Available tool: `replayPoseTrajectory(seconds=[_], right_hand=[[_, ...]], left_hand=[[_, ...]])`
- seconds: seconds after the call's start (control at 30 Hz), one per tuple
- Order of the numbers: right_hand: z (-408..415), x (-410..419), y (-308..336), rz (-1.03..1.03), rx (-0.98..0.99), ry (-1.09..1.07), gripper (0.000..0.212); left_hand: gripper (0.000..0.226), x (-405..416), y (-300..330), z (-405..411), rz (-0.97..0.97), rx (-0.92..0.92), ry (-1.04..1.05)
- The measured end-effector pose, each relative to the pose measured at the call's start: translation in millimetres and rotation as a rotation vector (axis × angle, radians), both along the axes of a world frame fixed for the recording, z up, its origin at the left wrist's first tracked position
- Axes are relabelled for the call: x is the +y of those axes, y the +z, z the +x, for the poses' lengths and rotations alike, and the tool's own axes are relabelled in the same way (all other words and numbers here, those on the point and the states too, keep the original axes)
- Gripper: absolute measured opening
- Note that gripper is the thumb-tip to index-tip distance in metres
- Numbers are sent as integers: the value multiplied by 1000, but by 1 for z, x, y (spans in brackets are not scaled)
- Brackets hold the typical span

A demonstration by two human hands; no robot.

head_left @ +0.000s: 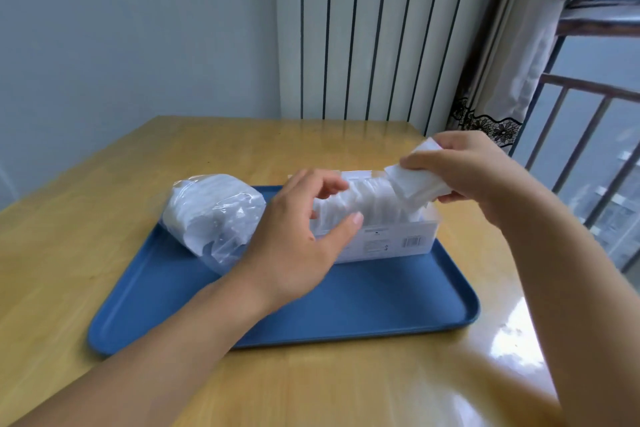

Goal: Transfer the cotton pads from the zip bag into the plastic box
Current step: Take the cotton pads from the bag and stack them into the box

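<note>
- Far left on the blue tray (363, 308), the zip bag (211, 215) lies on its side, bulging with cotton pads that have yet to make the trip — parked right beside the box, a short reach for the next handful
- Next along comes the left hand (294, 239), arm reaching in low from the bottom-left corner, palm turned toward the box; its fingers are spread and gently curled, thumb up against the near wall, nothing gripped — it looks to be steadying the row already packed so it won't topple
- Under and beyond that hand, the plastic box (391, 241) stands on the tray with its labelled side toward the camera, a line of pads (367, 204) upright on edge inside and rising above the rim; the left end looks full, the right end is where the room appears to be
- And on the right, the right hand (464, 170) hovers above the box's right end, forearm slanting down from the frame's right edge, wrist bent, fingers and thumb pinched tight on a small stack of pads (415, 184) tilted downward, its lower edge touching the pads below — poised, by the look of it, to slot that batch in
</note>
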State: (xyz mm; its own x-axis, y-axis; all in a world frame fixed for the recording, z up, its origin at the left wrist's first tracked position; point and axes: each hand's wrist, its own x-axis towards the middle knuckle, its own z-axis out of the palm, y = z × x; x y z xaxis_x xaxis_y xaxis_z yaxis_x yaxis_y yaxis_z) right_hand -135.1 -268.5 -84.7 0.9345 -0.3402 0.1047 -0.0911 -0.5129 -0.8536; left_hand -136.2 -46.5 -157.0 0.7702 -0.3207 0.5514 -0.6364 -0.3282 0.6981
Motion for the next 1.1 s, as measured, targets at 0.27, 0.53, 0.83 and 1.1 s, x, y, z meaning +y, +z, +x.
replayPoseTrajectory(seconds=[0.27,0.53,0.83,1.1], right_hand=[[5,-1,-12,-250,55,-108,47],[5,6,-15,-533,138,-91,61],[20,23,-33,-940,109,-70,44],[13,25,-28,-929,187,-126,25]], left_hand=[[24,2,-5,4,492,-169,39],[26,-2,-6,1,674,-249,88],[31,-2,-7,3,683,-220,72],[31,-4,-8,7,669,-222,59]])
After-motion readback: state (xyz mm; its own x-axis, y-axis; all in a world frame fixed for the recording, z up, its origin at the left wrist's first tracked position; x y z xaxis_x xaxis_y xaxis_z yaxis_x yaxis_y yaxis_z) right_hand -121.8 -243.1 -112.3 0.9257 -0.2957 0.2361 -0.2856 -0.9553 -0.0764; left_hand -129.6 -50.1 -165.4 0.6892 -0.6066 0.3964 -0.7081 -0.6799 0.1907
